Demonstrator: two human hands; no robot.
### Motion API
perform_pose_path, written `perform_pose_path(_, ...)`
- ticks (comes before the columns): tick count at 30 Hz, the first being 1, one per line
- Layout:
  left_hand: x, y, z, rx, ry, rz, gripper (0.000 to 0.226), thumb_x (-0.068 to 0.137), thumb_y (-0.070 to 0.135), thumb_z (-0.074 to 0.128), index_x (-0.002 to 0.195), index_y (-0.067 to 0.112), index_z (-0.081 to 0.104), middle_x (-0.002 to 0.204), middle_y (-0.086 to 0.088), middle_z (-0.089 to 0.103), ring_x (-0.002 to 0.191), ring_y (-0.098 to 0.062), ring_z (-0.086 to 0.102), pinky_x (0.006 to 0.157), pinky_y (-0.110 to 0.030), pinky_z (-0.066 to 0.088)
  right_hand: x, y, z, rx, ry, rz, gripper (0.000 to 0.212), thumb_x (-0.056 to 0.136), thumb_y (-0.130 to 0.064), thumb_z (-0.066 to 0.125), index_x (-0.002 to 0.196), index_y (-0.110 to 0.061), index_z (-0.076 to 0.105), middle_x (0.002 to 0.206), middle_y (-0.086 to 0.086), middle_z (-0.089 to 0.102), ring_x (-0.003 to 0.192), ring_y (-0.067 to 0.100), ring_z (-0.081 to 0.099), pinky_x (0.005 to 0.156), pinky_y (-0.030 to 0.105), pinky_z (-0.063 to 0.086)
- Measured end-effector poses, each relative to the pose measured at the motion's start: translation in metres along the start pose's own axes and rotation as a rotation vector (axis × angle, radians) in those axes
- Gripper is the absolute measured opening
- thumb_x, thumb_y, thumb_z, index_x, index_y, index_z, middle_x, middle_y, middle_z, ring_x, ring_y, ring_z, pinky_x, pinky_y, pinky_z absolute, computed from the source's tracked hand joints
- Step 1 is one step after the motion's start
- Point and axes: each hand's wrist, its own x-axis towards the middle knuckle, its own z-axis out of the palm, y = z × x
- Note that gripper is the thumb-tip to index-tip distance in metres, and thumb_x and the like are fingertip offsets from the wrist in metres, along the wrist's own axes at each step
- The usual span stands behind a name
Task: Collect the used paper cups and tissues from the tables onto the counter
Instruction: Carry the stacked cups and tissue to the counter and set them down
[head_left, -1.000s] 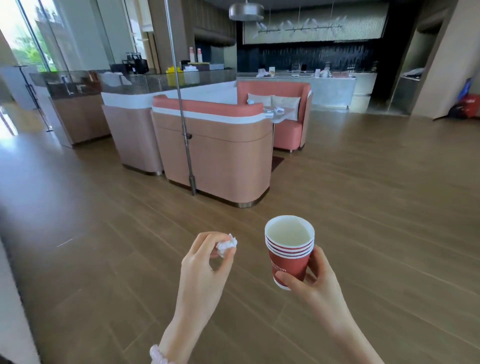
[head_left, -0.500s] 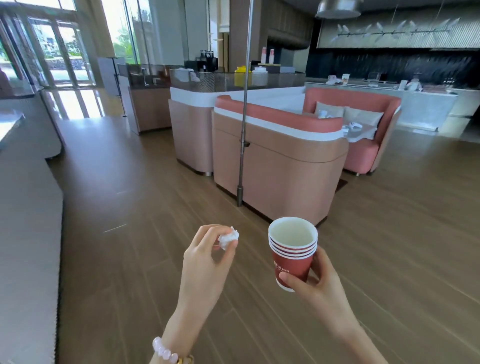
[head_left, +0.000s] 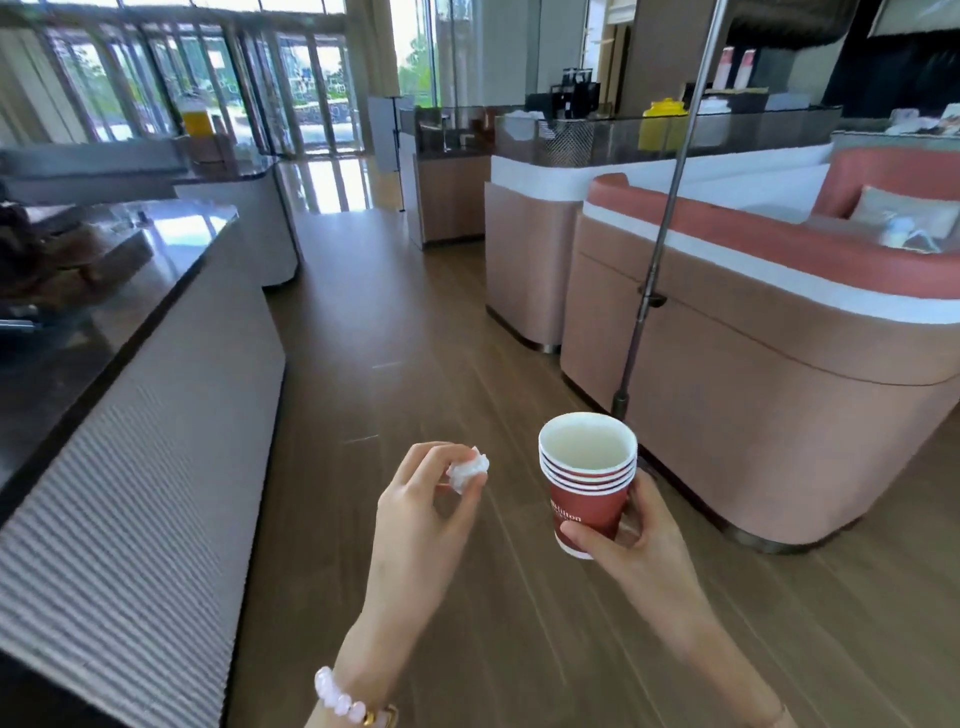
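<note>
Head view: the right hand (head_left: 639, 545) grips an upright stack of red paper cups (head_left: 589, 488), thumb across its lower wall. Left of the stack and apart from it, the left hand (head_left: 421, 512) pinches a crumpled white tissue (head_left: 467, 470) between thumb and fingertips, a bead bracelet (head_left: 343, 701) on its wrist. Farther left of the stack runs a ribbed counter (head_left: 130, 441) with a dark glossy top; behind the stack to the right stand a metal pole (head_left: 660, 234) and a curved pink booth (head_left: 753, 374).

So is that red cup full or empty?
Empty, it seems: the cup stack, upright in the right hand, shows only a bare pale inside.
</note>
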Motion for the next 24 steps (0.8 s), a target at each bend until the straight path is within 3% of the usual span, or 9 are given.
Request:
perform_pose_path(14, 0.226, -0.133, 0.068, 0.164, 0.210, -0.097, 0.008, 0.083, 0.017, 0.069, 0.090, 0.020, 0.068, 0.095, 0.014, 0.062, 0.081, -0.010, 0.062, 0.066, -0.024, 0.050, 0.315, 0.019, 0.071, 0.120, -0.325, -0.041, 0.061, 0.072, 0.012, 0.071, 0.124, -0.012, 0.049, 0.116, 0.009, 0.062, 0.088, 0.003, 0.068, 0.063, 0.012, 0.052)
perform_pose_path(24, 0.369, -0.235, 0.106, 0.171, 0.220, -0.130, 0.006, 0.085, 0.020, 0.068, 0.091, 0.020, 0.067, 0.097, 0.014, 0.062, 0.082, -0.010, 0.062, 0.067, -0.027, 0.050, 0.493, 0.036, 0.128, 0.131, -0.367, -0.026, 0.058, 0.074, 0.012, 0.070, 0.121, -0.014, 0.050, 0.112, 0.007, 0.064, 0.088, 0.002, 0.067, 0.064, 0.011, 0.052)
